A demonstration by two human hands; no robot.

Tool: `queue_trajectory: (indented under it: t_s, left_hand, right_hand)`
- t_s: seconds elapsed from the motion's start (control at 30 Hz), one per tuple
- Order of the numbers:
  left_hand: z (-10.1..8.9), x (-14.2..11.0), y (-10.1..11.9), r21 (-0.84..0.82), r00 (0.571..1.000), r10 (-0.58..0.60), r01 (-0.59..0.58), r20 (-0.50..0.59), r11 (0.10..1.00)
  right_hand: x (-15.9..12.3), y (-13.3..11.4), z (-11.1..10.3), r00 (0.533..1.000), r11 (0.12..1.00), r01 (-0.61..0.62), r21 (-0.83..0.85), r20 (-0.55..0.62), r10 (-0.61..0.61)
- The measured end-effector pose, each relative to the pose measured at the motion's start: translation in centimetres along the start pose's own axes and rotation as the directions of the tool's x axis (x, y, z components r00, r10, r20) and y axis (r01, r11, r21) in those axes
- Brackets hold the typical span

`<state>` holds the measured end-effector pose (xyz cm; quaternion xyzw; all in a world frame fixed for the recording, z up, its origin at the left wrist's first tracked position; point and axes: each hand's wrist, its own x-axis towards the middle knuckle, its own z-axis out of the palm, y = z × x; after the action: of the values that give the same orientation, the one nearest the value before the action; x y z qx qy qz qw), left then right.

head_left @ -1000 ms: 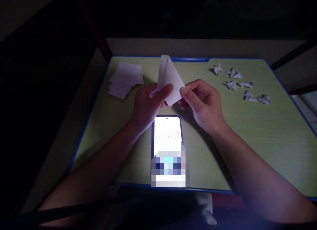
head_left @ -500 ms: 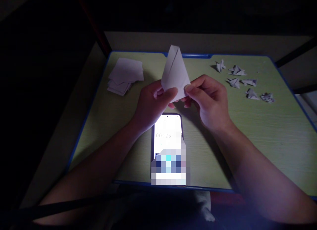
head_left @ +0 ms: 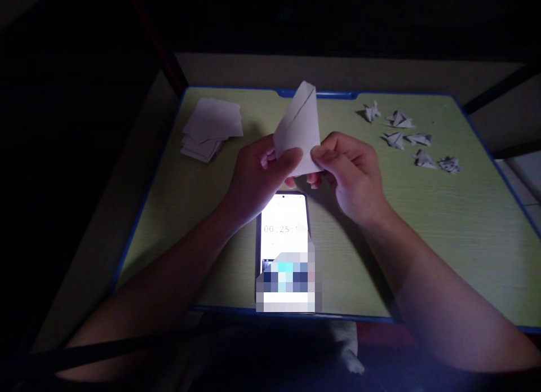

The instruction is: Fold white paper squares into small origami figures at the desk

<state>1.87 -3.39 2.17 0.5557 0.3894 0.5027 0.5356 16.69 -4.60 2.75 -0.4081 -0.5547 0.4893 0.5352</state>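
A folded sheet of white paper (head_left: 299, 124) is held up between both hands above the table, its narrow end pointing up and away from me. A slanting seam runs down its face from the tip. My left hand (head_left: 262, 175) is closed on the lower left part, thumb lying across the front. At the lower right corner my right hand (head_left: 350, 169) pinches the paper between thumb and fingers. The fingertips of both hands show partly beneath the paper's lower edge; the rest of them are hidden behind it.
A lit phone (head_left: 284, 217) showing a timer lies below the hands, partly pixelated. Loose white paper sheets (head_left: 213, 119) are stacked at the back left. Several small folded paper pieces (head_left: 395, 139) lie at the back right of the blue-edged table (head_left: 443, 245).
The folded paper has turned, its tip swinging to the right and its lower edge now more level. Both hands keep their hold. The whole view has shifted slightly.
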Motion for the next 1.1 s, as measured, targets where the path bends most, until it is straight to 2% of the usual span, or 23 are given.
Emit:
queue_trajectory:
  t_s: [0.27, 0.37, 0.57, 0.8, 0.97, 1.1]
  left_hand:
    - [-0.38, 0.30, -0.56, 0.032, 0.994, 0.087, -0.085, -0.066, 0.996]
    - [-0.33, 0.30, -0.65, 0.010, 0.993, 0.101, -0.100, -0.058, 0.995]
    - [-0.29, 0.31, -0.76, 0.004, 0.998, 0.037, -0.037, -0.056, 0.999]
    - [-0.36, 0.32, -0.91, -0.014, 0.994, 0.104, -0.105, -0.030, 0.994]
    - [-0.45, 0.25, -0.77, -0.008, 1.000, 0.012, -0.012, -0.011, 1.000]
    - [-0.47, 0.14, -0.75, -0.015, 0.999, -0.009, 0.010, 0.035, 1.000]
  right_hand:
    - [0.03, 0.05, -0.05, 0.999, 0.989, 0.036, -0.144, 0.024, -0.033]
    - [0.04, 0.03, -0.01, 0.999, 0.989, 0.034, -0.145, 0.030, -0.029]
    - [-0.02, -0.05, -0.08, 0.998, 0.991, 0.014, -0.135, 0.057, -0.007]
    - [-0.05, 0.23, -0.13, 0.995, 0.995, 0.019, -0.098, 0.099, -0.009]
    - [0.07, 0.36, -0.26, 0.998, 0.999, 0.032, -0.012, 0.047, -0.032]
    - [0.21, 0.47, -0.40, 1.000, 1.000, 0.013, 0.028, 0.024, -0.014]
